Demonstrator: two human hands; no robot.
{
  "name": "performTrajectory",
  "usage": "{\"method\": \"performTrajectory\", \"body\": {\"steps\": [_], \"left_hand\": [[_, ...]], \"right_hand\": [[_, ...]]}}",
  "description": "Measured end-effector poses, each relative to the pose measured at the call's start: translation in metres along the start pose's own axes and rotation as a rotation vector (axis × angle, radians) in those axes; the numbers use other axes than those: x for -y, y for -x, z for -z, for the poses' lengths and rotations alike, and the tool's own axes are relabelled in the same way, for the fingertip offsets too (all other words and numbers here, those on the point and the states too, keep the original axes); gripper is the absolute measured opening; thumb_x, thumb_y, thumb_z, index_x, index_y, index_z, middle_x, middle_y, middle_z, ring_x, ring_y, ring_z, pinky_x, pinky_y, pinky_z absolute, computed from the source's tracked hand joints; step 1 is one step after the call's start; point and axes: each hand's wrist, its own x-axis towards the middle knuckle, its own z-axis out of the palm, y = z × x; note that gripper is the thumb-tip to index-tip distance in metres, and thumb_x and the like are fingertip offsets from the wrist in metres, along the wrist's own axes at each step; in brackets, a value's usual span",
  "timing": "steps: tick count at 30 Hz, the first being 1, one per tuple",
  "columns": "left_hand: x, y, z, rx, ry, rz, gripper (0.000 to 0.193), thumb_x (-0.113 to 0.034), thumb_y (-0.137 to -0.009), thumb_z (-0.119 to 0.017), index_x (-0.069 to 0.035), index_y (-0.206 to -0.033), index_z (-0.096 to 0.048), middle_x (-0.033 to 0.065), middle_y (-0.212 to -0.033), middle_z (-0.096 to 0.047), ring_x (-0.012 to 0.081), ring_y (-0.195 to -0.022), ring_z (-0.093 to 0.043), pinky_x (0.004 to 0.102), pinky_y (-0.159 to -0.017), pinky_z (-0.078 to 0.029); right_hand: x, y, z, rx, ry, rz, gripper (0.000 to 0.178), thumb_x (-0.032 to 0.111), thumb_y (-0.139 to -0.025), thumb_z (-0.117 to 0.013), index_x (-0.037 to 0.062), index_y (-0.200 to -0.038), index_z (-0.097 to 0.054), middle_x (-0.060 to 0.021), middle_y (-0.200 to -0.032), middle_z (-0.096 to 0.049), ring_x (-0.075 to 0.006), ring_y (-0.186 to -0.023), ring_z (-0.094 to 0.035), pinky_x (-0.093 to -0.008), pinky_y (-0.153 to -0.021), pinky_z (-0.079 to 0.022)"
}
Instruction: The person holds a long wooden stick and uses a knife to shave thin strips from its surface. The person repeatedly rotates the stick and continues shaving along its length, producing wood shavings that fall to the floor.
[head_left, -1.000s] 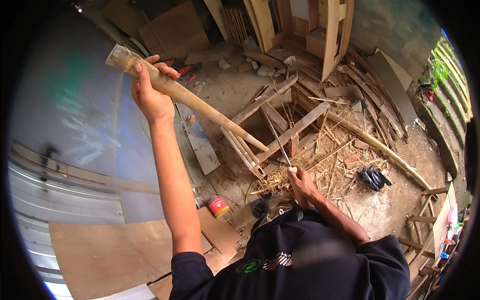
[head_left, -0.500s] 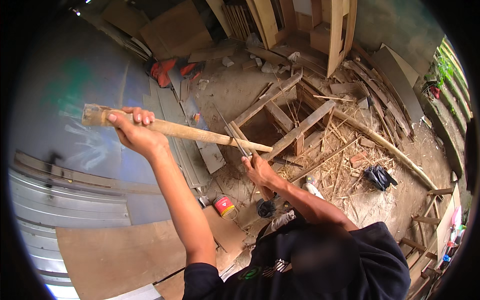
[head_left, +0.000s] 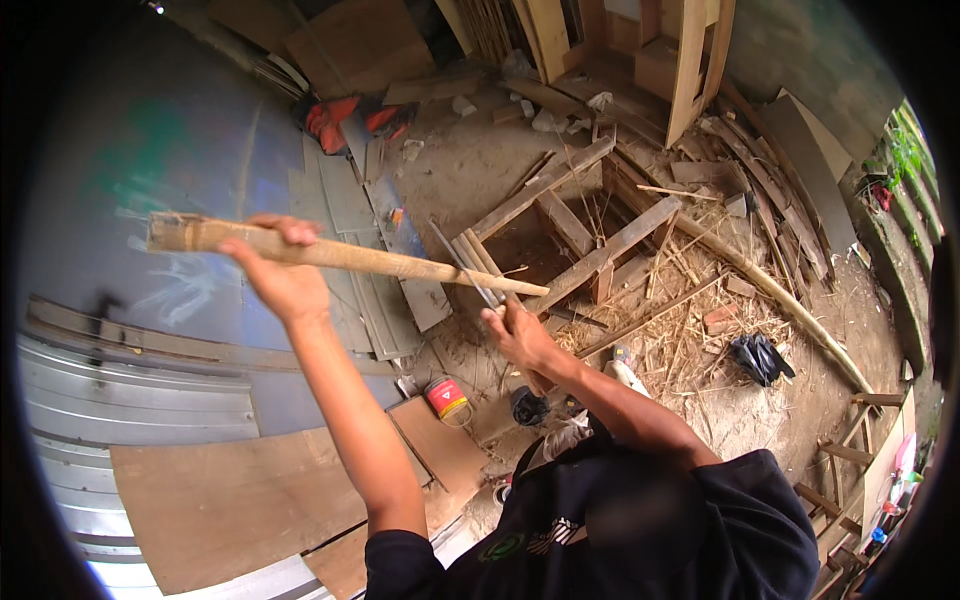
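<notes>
One pole (head_left: 385, 261) within left fingers (head_left: 297, 232)

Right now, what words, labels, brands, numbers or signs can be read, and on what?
Nothing legible.
Red-and-yellow can: label print too small to read.
Black T-shirt: green round emblem and white striped mark, no letters readable.
Grey panel: green and white smears, no lettering discernible.
Tapered wooden pole: none visible.
</notes>
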Motion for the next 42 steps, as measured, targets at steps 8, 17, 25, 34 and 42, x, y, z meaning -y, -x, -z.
{"method": "performTrajectory", "body": {"steps": [8, 17, 25, 34, 42], "left_hand": [[0.041, 0.004, -0.002, -0.325, -0.067, 0.037, 0.062, -0.072, -0.09, -0.037, -0.01, -0.085, -0.042, -0.0014, -0.06, -0.031, 0.0105, -0.049, -0.03, 0.0251, -0.049, -0.029], [0.061, -0.04, -0.033, -0.338, -0.294, 0.007, 0.06, -0.07, -0.094, -0.029, -0.012, -0.083, -0.039, -0.0028, -0.057, -0.028, 0.0102, -0.049, -0.028, 0.024, -0.051, -0.028], [0.093, -0.082, -0.061, -0.419, -0.354, 0.003, 0.058, -0.069, -0.094, -0.032, -0.012, -0.083, -0.04, -0.0035, -0.057, -0.028, 0.0088, -0.049, -0.027, 0.0222, -0.05, -0.026], [0.108, -0.104, -0.047, -0.415, -0.446, -0.014, 0.055, -0.065, -0.096, -0.031, -0.013, -0.081, -0.042, -0.0046, -0.057, -0.03, 0.0067, -0.049, -0.028, 0.0197, -0.047, -0.026], [0.104, -0.116, -0.018, -0.358, -0.519, -0.027, 0.056, -0.062, -0.098, -0.024, -0.011, -0.083, -0.04, -0.0031, -0.058, -0.032, 0.0093, -0.049, -0.029, 0.0209, -0.046, -0.028]], "right_hand": [[-0.046, -0.024, 0.024, 0.114, -0.121, -0.471, 0.046, 0.035, -0.098, -0.045, -0.0067, -0.114, -0.054, -0.0247, -0.087, -0.068, -0.0361, -0.083, -0.069, -0.0471, -0.069, -0.055], [-0.111, -0.055, 0.022, 0.054, -0.001, -0.087, 0.049, 0.037, -0.098, -0.045, -0.0086, -0.113, -0.054, -0.0287, -0.082, -0.065, -0.0406, -0.087, -0.066, -0.0481, -0.072, -0.052], [-0.158, -0.086, 0.033, 0.2, 0.009, -0.141, 0.045, 0.036, -0.098, -0.045, -0.009, -0.105, -0.047, -0.0323, -0.087, -0.062, -0.0465, -0.085, -0.063, -0.051, -0.079, -0.05], [-0.269, -0.091, 0.054, 0.327, 0.243, -0.369, 0.036, 0.028, -0.097, -0.044, -0.0047, -0.108, -0.053, -0.0249, -0.082, -0.065, -0.0452, -0.079, -0.064, -0.0505, -0.067, -0.051], [-0.332, -0.075, 0.048, 0.237, 0.193, -0.677, 0.051, 0.039, -0.097, -0.041, -0.0048, -0.119, -0.054, -0.0269, -0.092, -0.066, -0.041, -0.091, -0.065, -0.052, -0.078, -0.051]]}}
